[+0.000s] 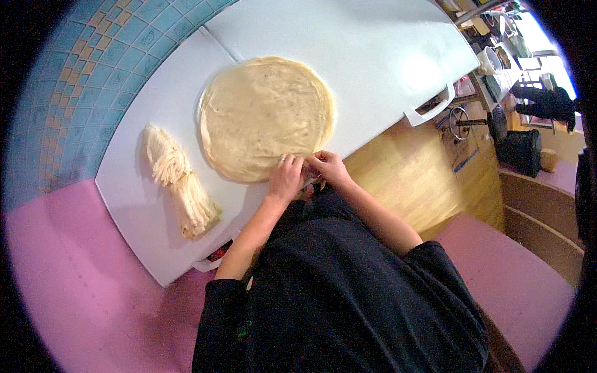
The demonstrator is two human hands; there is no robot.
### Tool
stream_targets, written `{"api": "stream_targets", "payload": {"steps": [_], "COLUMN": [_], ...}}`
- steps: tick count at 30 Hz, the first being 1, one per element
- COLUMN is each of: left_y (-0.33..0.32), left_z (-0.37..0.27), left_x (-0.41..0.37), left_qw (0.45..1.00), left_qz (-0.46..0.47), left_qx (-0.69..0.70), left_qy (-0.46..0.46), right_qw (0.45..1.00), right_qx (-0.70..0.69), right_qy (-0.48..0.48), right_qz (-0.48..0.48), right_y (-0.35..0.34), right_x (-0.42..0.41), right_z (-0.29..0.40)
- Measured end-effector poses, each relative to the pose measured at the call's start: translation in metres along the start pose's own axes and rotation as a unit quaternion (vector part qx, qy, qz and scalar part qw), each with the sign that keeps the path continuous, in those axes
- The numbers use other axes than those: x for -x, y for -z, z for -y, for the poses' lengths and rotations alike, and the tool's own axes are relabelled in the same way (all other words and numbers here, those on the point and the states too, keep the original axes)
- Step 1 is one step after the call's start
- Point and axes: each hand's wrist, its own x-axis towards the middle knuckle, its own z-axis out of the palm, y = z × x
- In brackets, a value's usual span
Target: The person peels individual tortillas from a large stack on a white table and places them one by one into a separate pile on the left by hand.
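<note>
A wide, thin round sheet of dough (268,116) lies flat on the white tabletop (373,60). My left hand (286,179) rests at the dough's near edge, a ring on one finger. Beside it on the right, my right hand (329,167) has its thumb and fingertips pinched together at the same edge. Something small, partly see-through, shows between the two hands; what it is and which hand grips it cannot be told. A long bundle of pale, stringy material (179,184), perhaps dough strands, narrow at its middle, lies on the tabletop to the left.
White handles (431,109) jut from the near side of the white surface. A blue tiled wall (112,70) borders its far left side. At the far right are a counter with a white container (490,60), a black bin-like object (520,151) and a person in dark clothes (550,105).
</note>
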Motion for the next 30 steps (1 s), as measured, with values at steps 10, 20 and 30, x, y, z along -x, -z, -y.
{"api": "stream_targets", "payload": {"steps": [10, 20, 30], "left_y": [-0.006, -0.011, 0.000], "left_z": [0.001, 0.024, 0.104], "left_x": [-0.006, -0.009, -0.049], "left_qw": [0.993, 0.933, 0.905], "left_qz": [-0.049, -0.169, -0.235], "left_qx": [0.073, 0.218, 0.127], "left_qy": [0.081, 0.232, 0.332], "right_qw": [0.997, 0.967, 0.895], "right_qx": [0.005, 0.180, 0.389], "right_qy": [0.053, 0.168, 0.208], "right_qz": [-0.060, -0.068, -0.067], "right_y": [0.022, 0.006, -0.009], "right_x": [-0.017, -0.015, -0.003], "right_z": [0.006, 0.003, 0.019]}}
